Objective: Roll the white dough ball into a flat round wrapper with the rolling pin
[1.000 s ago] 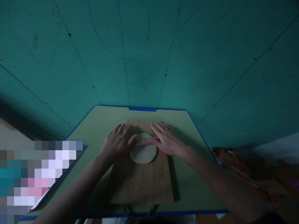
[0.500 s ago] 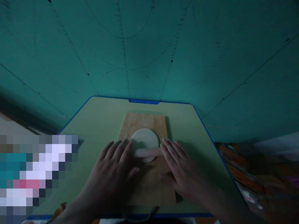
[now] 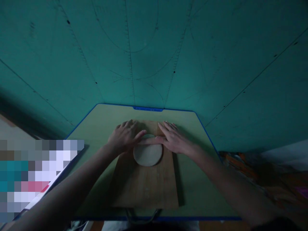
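A round, flat sheet of dough point(image 3: 147, 157) lies on a wooden cutting board point(image 3: 146, 186). Across the dough's far part rests a pale rolling pin point(image 3: 149, 141), its middle showing between my hands. On its left end lies my left hand point(image 3: 125, 136), fingers stretched forward over the board's far left edge and thumb toward the middle. My right hand point(image 3: 172, 138) presses on the other end, fingers extended and spread, thumb along the pin. Both palms hide the pin's ends, and neither hand is wrapped round it.
The board sits on a pale, blue-edged table point(image 3: 199, 183) against a green wall point(image 3: 154, 64) with drawn lines. A dark metal handle point(image 3: 143, 219) shows at the table's near edge. Blurred clutter point(image 3: 243, 166) lies beyond the right side; a pixelated patch covers the left.
Both hands have moved away from me with the rolling pin, from the dough's near part to its far part. More of the near dough and board now shows. The view has shifted slightly.
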Demonstrator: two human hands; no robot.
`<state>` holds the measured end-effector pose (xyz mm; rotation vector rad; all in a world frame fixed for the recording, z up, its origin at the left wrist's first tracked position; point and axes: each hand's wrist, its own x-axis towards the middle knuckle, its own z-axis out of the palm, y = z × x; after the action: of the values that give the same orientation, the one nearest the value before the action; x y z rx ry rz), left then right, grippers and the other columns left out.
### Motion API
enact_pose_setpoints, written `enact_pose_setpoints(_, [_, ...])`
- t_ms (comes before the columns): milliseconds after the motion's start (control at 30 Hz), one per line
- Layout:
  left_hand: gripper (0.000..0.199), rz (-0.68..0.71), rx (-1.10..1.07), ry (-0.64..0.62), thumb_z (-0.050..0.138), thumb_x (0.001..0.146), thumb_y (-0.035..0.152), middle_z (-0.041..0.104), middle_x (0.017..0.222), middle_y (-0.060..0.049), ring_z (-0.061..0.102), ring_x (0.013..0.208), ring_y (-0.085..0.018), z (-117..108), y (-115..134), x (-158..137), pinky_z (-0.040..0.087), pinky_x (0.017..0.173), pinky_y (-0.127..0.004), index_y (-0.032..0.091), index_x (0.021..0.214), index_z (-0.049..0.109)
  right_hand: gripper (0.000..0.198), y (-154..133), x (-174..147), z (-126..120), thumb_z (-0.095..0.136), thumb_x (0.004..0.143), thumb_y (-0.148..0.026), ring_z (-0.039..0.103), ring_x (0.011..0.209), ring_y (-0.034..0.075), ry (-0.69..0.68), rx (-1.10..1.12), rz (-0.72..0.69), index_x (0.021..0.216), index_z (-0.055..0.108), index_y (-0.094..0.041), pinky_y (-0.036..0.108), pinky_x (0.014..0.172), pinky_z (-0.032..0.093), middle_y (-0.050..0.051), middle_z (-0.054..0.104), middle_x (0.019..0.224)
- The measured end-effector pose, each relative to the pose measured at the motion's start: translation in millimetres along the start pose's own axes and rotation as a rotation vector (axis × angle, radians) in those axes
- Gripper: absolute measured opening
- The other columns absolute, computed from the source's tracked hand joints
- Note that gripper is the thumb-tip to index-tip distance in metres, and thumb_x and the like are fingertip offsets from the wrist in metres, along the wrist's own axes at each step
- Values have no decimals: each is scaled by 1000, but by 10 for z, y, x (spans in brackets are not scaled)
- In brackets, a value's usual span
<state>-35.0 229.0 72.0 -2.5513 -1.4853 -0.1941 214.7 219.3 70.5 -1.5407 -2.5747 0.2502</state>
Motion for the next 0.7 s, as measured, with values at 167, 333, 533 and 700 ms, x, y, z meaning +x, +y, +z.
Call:
enact_pose_setpoints(167, [72,36,-22,82,26,100,64,61,137,-22,58,128,-34,-83,176,-394,48,103,-48,9,138,54,86,-229,-544,70,44,99,-61,34,146,37,44,11,-46,159,20,-5,55,117,37,24,33,159])
enact_pose_setpoints(333, [70,101,-105,92,26,101,62,56,145,-18,51,135,-33,-132,191,-613,42,109,-52,14,149,44,93,-469,-1081,103,57,96,-50,35,146,39,92,-47,-155,161,8,-5,55,115,42,24,23,162])
enact_pose_setpoints(533, [60,74,-112,-4,26,103,52,58,144,-16,48,136,-34,-82,215,-6,37,111,-53,14,141,54,93,-467,-1090,137,56,98,-40,42,142,37,101,40,-152,161,-6,-9,54,109,49,22,30,160])
enact_pose_setpoints(700, [55,166,-170,-28,27,103,53,67,130,-10,54,129,-29,-34,371,562,40,106,-46,21,131,62,80,-281,-1045,132,43,103,-34,36,145,36,127,-1,-119,161,-8,-13,59,113,42,20,29,161])
